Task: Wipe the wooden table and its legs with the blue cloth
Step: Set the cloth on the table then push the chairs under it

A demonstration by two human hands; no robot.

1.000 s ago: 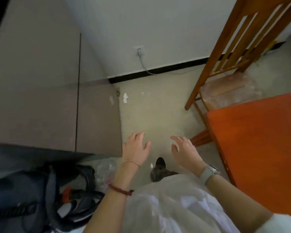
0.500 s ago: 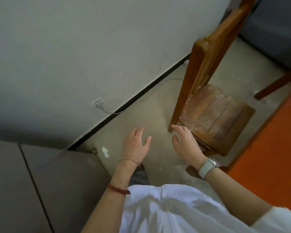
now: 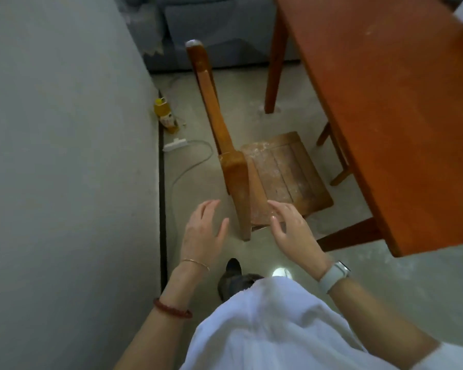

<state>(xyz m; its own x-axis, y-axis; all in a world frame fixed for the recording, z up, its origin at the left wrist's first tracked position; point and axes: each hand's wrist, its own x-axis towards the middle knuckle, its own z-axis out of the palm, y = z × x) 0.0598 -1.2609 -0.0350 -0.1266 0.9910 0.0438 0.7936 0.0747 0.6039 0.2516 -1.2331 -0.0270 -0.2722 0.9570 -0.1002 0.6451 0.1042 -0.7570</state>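
While both my left hand (image 3: 203, 231) and right hand (image 3: 292, 231) hang loose with fingers apart and nothing in them, the blue cloth is nowhere in view (I must find it first). With the wooden table (image 3: 385, 108) at my right, I judge it best to clear the wooden chair (image 3: 275, 169), then wipe top before legs.

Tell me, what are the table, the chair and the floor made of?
Table: looks like wood, stained reddish-orange, with a dull sheen and pale scuffs. Chair: wood, visible seat slats, brown finish worn and dusty white. Floor: probably bare concrete or cement, grey, matte and blotchy.
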